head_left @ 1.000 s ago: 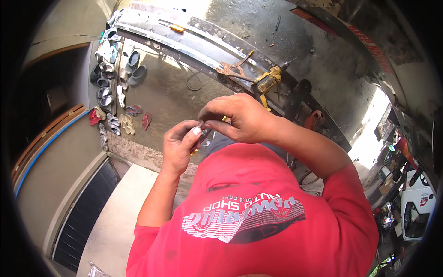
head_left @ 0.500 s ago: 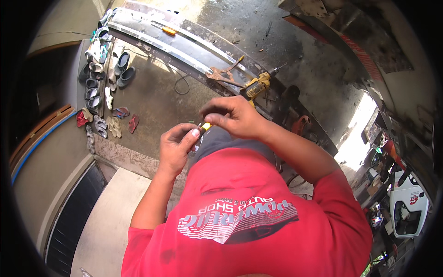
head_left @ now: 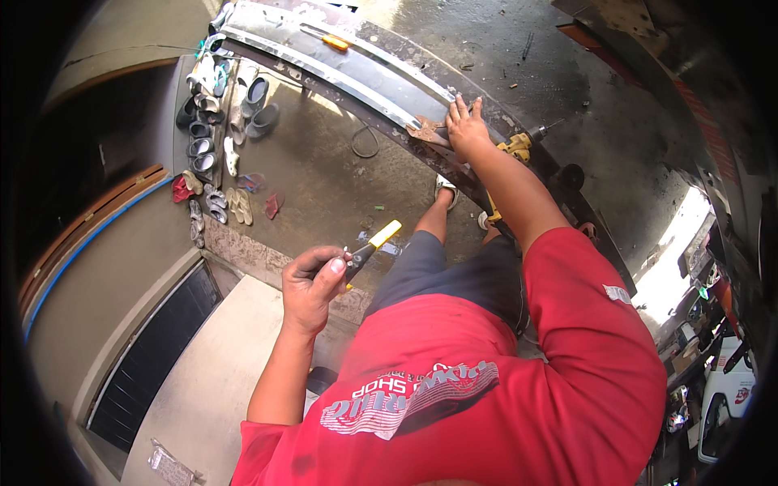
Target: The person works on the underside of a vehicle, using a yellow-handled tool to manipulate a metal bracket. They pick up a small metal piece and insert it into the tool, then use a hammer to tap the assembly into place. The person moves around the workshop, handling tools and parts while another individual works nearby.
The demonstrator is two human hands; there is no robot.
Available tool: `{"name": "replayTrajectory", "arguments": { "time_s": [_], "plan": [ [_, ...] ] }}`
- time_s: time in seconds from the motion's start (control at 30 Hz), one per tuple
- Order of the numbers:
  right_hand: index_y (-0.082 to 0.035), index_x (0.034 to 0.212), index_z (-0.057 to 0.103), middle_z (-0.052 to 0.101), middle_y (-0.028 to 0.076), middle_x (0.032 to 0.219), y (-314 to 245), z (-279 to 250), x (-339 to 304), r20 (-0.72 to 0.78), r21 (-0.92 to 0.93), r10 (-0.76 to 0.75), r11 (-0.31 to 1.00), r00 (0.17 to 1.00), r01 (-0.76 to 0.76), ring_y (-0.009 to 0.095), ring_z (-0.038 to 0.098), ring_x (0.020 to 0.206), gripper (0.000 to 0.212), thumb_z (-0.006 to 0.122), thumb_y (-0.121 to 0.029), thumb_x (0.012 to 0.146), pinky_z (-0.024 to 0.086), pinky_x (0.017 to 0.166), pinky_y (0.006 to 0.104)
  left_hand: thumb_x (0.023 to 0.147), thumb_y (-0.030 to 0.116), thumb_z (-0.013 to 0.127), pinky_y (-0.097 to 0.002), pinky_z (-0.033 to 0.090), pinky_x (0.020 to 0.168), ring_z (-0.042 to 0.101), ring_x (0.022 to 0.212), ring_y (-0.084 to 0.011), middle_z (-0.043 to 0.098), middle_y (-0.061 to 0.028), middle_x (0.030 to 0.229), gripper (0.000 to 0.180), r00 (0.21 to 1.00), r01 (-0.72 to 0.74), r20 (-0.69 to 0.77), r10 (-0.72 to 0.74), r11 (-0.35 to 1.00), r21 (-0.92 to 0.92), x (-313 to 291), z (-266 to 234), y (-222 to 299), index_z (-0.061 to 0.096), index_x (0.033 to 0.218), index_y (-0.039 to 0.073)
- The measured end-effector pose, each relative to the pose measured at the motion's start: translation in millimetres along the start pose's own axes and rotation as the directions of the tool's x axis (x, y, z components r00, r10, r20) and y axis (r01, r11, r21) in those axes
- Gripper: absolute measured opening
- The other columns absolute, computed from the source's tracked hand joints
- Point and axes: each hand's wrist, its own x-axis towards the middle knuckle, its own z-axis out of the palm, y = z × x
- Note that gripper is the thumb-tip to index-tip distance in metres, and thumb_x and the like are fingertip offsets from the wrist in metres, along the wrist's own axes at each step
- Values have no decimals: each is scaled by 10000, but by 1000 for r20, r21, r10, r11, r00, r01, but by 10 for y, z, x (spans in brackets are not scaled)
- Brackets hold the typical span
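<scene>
In my left hand a slim tool with a dark body and a bright yellow end is pinched between thumb and fingers. Its exact kind is unclear. A tiny pale piece shows at the fingertips. My right hand reaches away to the workbench, fingers stretched out over the long metal panel. Right beside that hand lie rusty pliers, their handles partly hidden by it. Just right of the wrist is a yellow drill with a bit fitted, partly covered by my forearm.
On the panel's far part lies an orange-handled screwdriver. Several shoes and sandals line the wall at left. A cable loop lies on the floor. A pale board is at lower left, and clutter stands at right.
My right hand has left the yellow-ended tool and moved forward to the panel by the pliers. My left hand still holds the tool, now with more of its yellow end showing. The view has shifted.
</scene>
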Motion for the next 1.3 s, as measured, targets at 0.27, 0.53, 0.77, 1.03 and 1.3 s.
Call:
{"name": "replayTrajectory", "arguments": {
  "time_s": [0.27, 0.53, 0.77, 1.03, 1.3],
  "plan": [
    [13, 1384, 549, 617, 247, 1374, 225, -560, -434, 70, 544, 18, 837, 997, -53, 445, 602, 1254, 741, 764, -279, 738, 500, 1068, 509, 973, 163, 726, -238, 479, 596, 595, 649, -82, 691, -43, 830, 174, 998, -29, 48, 32, 997, -68, 35, 0, 108, 732, 1058, 12],
    [9, 1616, 305, 527, 307, 1408, 60, -1888, -2791, -412, 902, -33, 127, 911, 413, 446, 555, 1302, 953, 663, -169, 751, 427, 1124, 433, 964, 176, 752, -207, 421, 544, 574, 642, -48, 707, -10, 858, 169, 978, -115, 160, 137, 983, -140, -74, 256, 323, 745, 1045, 28],
    [-81, 1653, 308, 564, 263, 1244, -99, -2314, -3524, -451, 884, -64, 102, 890, 455, 439, 580, 1115, 979, 624, -110, 727, 462, 1041, 419, 948, 212, 790, -208, 409, 543, 540, 634, -33, 696, -1, 833, 218, 924, -240, 270, 271, 960, -144, -156, 580, 592, 752, 1026, 12],
    [-73, 1641, 338, 562, 227, 1138, -102, -2283, -3805, -561, 827, 126, 124, 818, 549, 403, 588, 1019, 973, 620, -119, 711, 471, 979, 435, 958, 210, 782, -203, 411, 541, 545, 623, -32, 707, -6, 848, 225, 893, -287, 332, 304, 953, -99, -233, 762, 728, 751, 1037, 1],
    [-78, 1641, 344, 563, 197, 1101, -152, -2229, -4044, -543, 840, 201, 161, 816, 519, 357, 597, 987, 959, 623, -112, 724, 495, 924, 400, 969, 201, 769, -208, 426, 549, 559, 634, -34, 703, -5, 821, 201, 909, -192, 350, 226, 973, -130, -351, 870, 806, 747, 1034, 13]
  ]
}}
